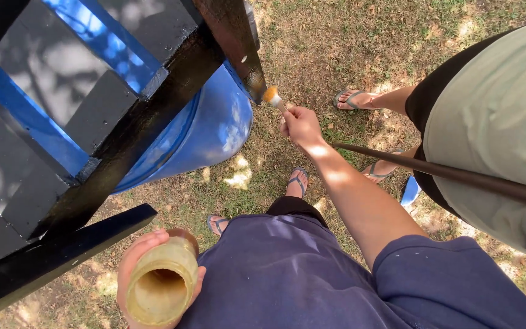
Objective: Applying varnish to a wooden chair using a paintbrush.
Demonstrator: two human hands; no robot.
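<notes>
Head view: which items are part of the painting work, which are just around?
In use:
- right hand gripping paintbrush
- black wooden frame, brush tip at its end
- left hand holding yellowish jar

Just around:
- blue barrel under the frame
- second person standing by
- dark pole
- grass

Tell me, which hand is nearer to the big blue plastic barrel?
Right. The right hand holds a brush beside the blue plastic barrel; the left hand holds a yellowish jar lower down, farther off.
</notes>
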